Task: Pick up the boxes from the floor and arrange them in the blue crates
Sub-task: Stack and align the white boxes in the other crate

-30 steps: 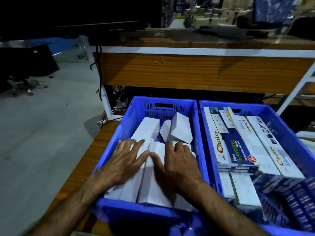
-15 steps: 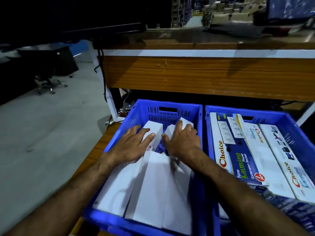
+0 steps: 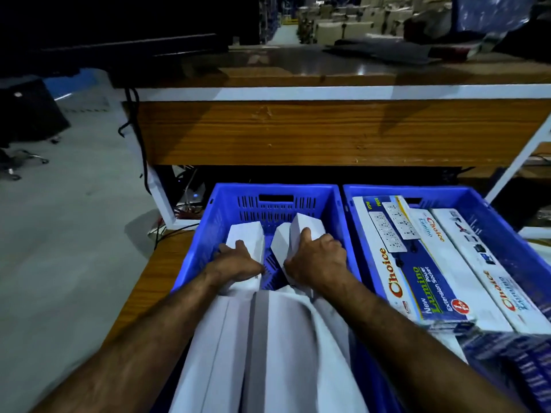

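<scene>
Two blue crates stand side by side on a wooden surface. The left crate [image 3: 274, 204] holds several long white boxes [image 3: 277, 338] lying lengthwise. My left hand [image 3: 238, 260] grips the far end of a white box [image 3: 246, 234] on the left side of that crate. My right hand [image 3: 316, 257] curls round the far end of another white box [image 3: 305, 226], which is tilted up. The right crate [image 3: 477, 201] is filled with printed "Choice" extension-socket boxes [image 3: 417, 278].
A wooden counter [image 3: 328, 132] with a white edge rises right behind the crates. Black cables [image 3: 131, 129] hang at its left end. Grey floor [image 3: 59, 248] lies to the left, with a chair base at the far left.
Both hands have slid forward from the near part of the white boxes to their far ends, and the fingers have gone from flat to curled round the box ends.
</scene>
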